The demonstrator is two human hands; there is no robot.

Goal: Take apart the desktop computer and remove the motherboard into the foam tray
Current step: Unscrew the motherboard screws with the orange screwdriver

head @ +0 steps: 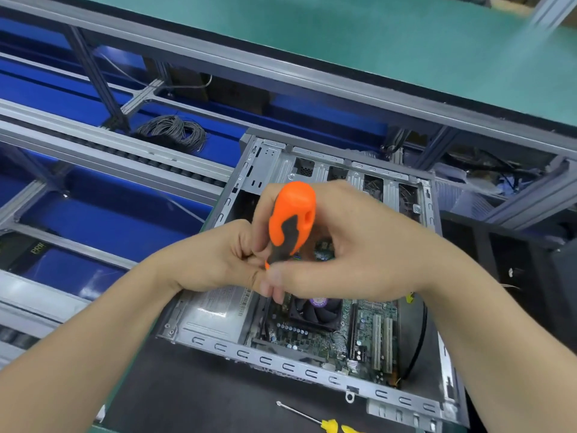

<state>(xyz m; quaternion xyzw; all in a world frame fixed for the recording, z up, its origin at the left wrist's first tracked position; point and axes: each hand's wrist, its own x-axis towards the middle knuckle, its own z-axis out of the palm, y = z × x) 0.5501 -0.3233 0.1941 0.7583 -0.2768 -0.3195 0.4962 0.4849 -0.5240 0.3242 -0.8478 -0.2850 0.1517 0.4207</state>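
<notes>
Motherboard (365, 335), flat and green with two long white slots and one round black fan (315, 310), lies inside the one open grey metal computer case (281, 367), just behind one thin yellow screwdriver (331, 425). Above it, the right hand (359, 245) curls its fingers round one fat orange screwdriver (292, 217). The left hand (215, 257) is curled tight at its lower end, its hold hidden; far back lies one loop of grey wire (175, 132).

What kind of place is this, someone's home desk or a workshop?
Most likely a factory or repair-line workstation, not a home desk. Aluminium-profile racking with a roller track and blue bins stands beside an opened computer case, with an orange screwdriver held above it.
</notes>
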